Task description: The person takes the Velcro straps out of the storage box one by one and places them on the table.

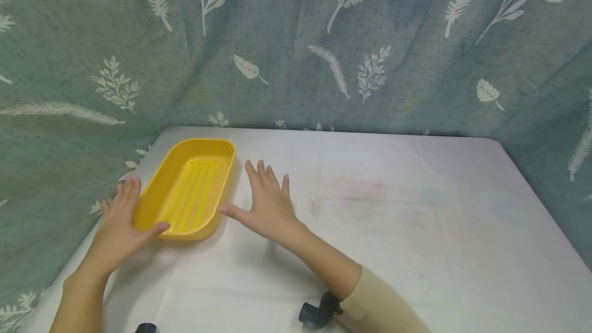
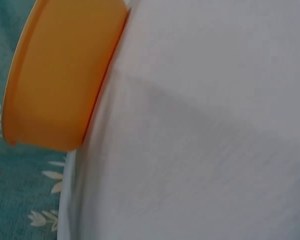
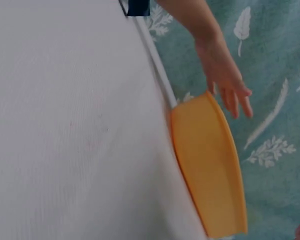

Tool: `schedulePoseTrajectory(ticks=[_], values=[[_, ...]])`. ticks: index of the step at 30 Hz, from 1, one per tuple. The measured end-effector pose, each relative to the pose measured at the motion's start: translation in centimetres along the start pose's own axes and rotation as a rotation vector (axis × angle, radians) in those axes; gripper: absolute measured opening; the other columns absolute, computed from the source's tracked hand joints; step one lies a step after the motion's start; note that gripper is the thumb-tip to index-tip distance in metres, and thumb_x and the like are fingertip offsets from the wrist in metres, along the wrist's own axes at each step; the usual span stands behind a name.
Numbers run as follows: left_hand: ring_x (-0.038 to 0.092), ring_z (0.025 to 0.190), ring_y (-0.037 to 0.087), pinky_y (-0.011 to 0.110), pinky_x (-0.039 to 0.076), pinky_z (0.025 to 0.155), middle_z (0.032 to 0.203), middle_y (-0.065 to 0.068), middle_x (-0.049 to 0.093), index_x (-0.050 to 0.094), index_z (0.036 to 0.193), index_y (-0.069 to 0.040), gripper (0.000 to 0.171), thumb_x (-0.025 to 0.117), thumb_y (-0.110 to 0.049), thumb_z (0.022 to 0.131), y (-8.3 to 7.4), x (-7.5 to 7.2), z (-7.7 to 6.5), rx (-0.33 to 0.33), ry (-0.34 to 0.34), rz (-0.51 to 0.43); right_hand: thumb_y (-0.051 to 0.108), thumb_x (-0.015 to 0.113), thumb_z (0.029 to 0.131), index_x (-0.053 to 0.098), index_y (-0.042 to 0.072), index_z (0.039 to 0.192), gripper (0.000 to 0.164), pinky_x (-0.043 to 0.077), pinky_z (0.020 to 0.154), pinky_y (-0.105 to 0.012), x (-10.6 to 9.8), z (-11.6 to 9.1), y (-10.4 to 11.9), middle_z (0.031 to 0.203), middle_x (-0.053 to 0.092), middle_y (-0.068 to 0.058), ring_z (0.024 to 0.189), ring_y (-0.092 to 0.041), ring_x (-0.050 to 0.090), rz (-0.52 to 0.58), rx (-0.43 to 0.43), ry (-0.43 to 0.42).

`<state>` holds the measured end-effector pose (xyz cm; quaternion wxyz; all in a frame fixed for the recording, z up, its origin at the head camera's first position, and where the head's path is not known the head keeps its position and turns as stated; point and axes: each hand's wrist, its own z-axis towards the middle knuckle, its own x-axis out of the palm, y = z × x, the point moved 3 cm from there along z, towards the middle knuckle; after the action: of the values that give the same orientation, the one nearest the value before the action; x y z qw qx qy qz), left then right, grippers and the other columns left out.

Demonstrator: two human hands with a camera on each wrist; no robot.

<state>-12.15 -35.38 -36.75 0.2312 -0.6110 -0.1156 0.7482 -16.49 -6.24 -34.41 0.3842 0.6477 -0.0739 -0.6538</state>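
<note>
Beige sleeve: filled the near right corner, ending partway along the bare right forearm.
Black curved piece: showed against the cuff; could not be told for certain what for.
Right hand: extended from the lower right, gripping nothing, fingers straight and fanned, thumb stretched sideways until its tip overlapped the right rim of the yellow tray in the head view. Could not tell touching from hovering.
Left hand: extended from the lower left, likewise free of any grip, fingers straight beside the left wall, thumb held wide across the near left corner. Again, contact could not be told.
Tray's place: rested upright between both hands on the table's left part, near the left edge, long sides running away from the viewer.
Tray's handling: looked like thin moulded plastic, so probably light, stiff, a little slippery and hardly fragile.
Tray's best hold: seemed to lie at the middle of both long walls, palms facing, fingers beneath the rim; would likely have swung if pinched at one corner.
White table cover: spread beneath, faintly stained.
Green-blue curtain: hung behind, patterned with pale leaves.
</note>
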Motion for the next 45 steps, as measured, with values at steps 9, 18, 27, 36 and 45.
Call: schedulePoseTrajectory(ticks=[9,18,27,36,45], values=[[0.009,0.142,0.000,0.010,0.022,0.110,0.158,-0.007,0.005,0.002,0.153,-0.027,0.096,0.068,-0.005,0.086,3.2,-0.4,-0.3,-0.028,0.127,-0.335,0.064,0.060,0.080,0.022,0.019,0.151,0.093,0.011,0.115,-0.061,2.5,1.2,0.5,0.156,0.021,-0.010,0.143,-0.026,0.021,0.206,0.023,0.059],[0.035,0.107,-0.022,0.006,0.045,0.075,0.139,-0.018,0.030,0.010,0.153,-0.028,0.086,0.062,-0.004,0.090,5.8,-0.8,0.2,-0.083,0.262,-0.413,0.052,0.071,0.079,0.024,0.022,0.151,0.091,0.026,0.114,-0.053,5.1,2.2,0.3,0.155,0.025,-0.001,0.143,-0.019,0.022,0.431,0.063,0.119],[0.046,0.109,-0.016,0.008,0.043,0.075,0.137,-0.028,0.028,0.013,0.153,-0.022,0.076,0.055,-0.002,0.093,6.6,-1.0,0.3,-0.101,0.325,-0.500,0.045,0.078,0.074,0.028,0.026,0.148,0.091,0.040,0.107,-0.038,7.4,2.9,0.1,0.149,0.037,0.004,0.136,-0.017,0.037,0.582,0.162,0.200],[0.055,0.109,-0.006,0.016,0.053,0.080,0.132,-0.021,0.038,0.013,0.153,-0.018,0.080,0.054,0.008,0.090,7.2,-0.2,1.0,-0.090,0.375,-0.731,0.034,0.083,0.071,0.029,0.026,0.148,0.094,0.042,0.102,-0.027,8.3,3.3,0.1,0.145,0.042,0.004,0.129,-0.015,0.044,0.646,0.175,0.209],[0.058,0.111,0.003,0.028,0.057,0.081,0.133,-0.017,0.049,0.013,0.153,-0.017,0.080,0.050,0.014,0.089,7.3,0.6,1.0,-0.066,0.415,-0.999,0.033,0.084,0.071,0.025,0.030,0.149,0.098,0.046,0.091,-0.022,8.5,3.0,-0.4,0.114,0.057,0.002,0.098,-0.004,0.051,0.684,0.150,0.194]])
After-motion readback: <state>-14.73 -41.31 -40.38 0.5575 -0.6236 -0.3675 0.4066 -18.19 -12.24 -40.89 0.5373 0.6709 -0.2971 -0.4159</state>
